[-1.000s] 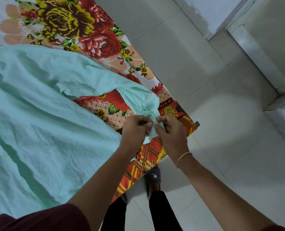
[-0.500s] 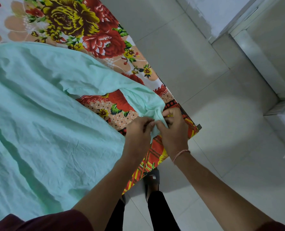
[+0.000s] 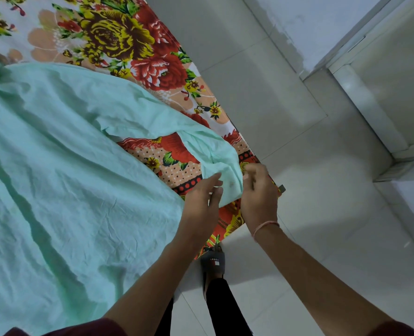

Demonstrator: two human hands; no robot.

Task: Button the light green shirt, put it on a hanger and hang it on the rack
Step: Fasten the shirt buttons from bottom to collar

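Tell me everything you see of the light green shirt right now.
The light green shirt looks like thin, creased cotton, spread over the floral bedsheet. One sleeve runs to the bed's edge, its end between both hands. The left hand lays straight fingers on it; the right hand curls at its edge, grip blurred. No buttons show.

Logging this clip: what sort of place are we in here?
Most likely a room in a home, probably a bedroom. A floral sheet covers the flat surface where the light green shirt lies, the floor is pale tile, and the person wears a slipper.
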